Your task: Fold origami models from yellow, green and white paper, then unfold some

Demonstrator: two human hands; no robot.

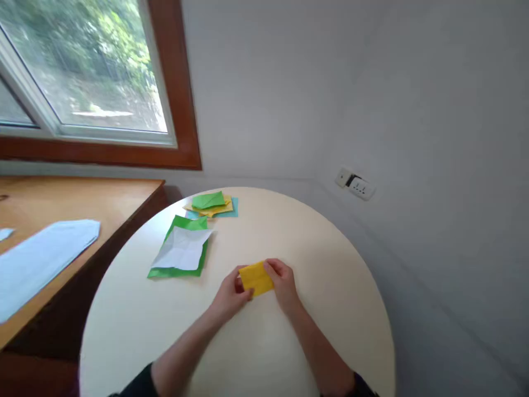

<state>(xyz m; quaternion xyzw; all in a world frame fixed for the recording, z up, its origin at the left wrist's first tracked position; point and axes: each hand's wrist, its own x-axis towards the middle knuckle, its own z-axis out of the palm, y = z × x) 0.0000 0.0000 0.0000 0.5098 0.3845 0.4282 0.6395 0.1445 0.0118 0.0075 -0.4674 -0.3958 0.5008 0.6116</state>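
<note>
A small folded piece of yellow paper point(257, 278) is held between my two hands over the round table. My left hand point(231, 295) pinches its left edge, the thumb at the lower left corner. On the other side, my right hand point(283, 284) grips the upper right part with the thumb on the face of the paper. Some fingers of both hands are hidden behind the paper. Faint crease lines run across its surface.
The cream round table point(330, 309) carries a white sheet point(184, 248) lying on a green sheet point(176, 272). Behind them is a stack of green point(209, 199), yellow and blue papers. A wooden desk point(124, 193) with pale blue cloth-like material point(49, 253) stands left, below a window.
</note>
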